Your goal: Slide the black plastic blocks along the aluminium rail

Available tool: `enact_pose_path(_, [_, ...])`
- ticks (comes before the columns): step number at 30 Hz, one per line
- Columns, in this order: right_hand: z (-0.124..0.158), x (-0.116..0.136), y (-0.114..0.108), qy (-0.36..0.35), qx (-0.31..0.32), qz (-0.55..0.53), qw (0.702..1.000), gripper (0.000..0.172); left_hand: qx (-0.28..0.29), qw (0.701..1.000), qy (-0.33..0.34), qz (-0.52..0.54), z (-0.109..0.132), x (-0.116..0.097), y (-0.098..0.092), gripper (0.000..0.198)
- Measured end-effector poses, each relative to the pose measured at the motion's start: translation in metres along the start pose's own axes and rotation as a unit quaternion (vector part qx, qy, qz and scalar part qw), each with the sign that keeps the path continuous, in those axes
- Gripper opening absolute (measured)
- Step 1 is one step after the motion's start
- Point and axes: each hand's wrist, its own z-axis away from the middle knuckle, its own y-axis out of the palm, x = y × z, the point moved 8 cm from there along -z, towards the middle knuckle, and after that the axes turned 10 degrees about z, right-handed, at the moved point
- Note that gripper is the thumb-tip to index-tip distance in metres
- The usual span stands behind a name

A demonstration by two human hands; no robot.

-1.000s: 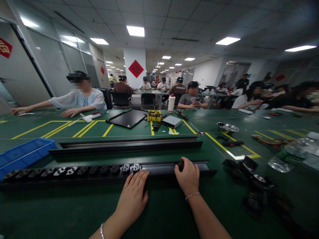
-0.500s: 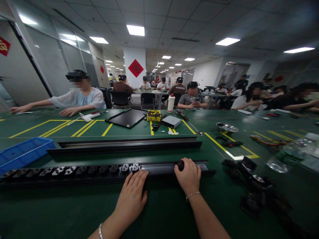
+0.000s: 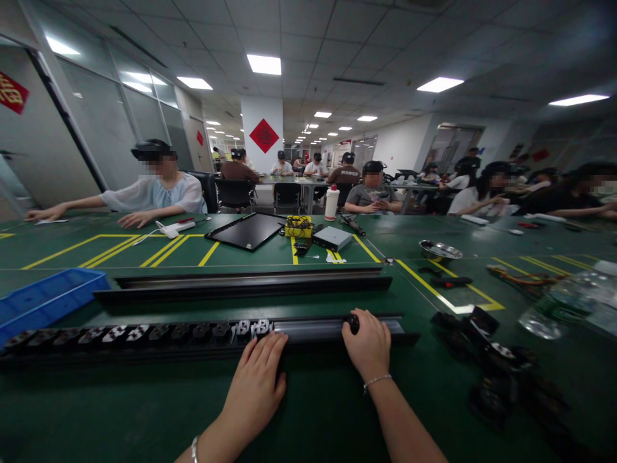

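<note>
A long black rail (image 3: 308, 328) lies across the green table (image 3: 313, 411) in front of me, its left part filled with several small black and white parts (image 3: 144, 332). My left hand (image 3: 255, 384) lies flat with fingers stretched out, pressing on the rail's near edge at the end of that row. My right hand (image 3: 370, 344) is closed on a small black part (image 3: 353, 321) sitting in the rail's channel further right. A second, bare black rail (image 3: 241, 283) lies parallel behind.
A blue bin (image 3: 45, 299) stands at the left edge. Loose black parts (image 3: 486, 360) are heaped at the right, beside a plastic bottle (image 3: 563, 302) and a metal bowl (image 3: 439, 248). Several other people sit at the table's far side and at tables behind.
Both hands stay on the rail; my right hand has shifted very slightly to the right with the small black part. The view has tilted a little.
</note>
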Motion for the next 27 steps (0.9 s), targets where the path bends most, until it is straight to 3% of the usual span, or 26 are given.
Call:
enact_pose_path(10, [-0.0027, -0.0048, 0.0006, -0.004, 0.049, 0.018, 0.999, 0.051, -0.002, 1.000, 0.005, -0.004, 0.0010, 0.0017, 0.0035, 0.058])
enact_pose_path(27, [-0.0032, -0.0062, 0.0018, -0.008, 0.020, 0.019, 1.000, 0.045, -0.020, 1.000, 0.011, -0.012, 0.0021, 0.0019, 0.0033, 0.059])
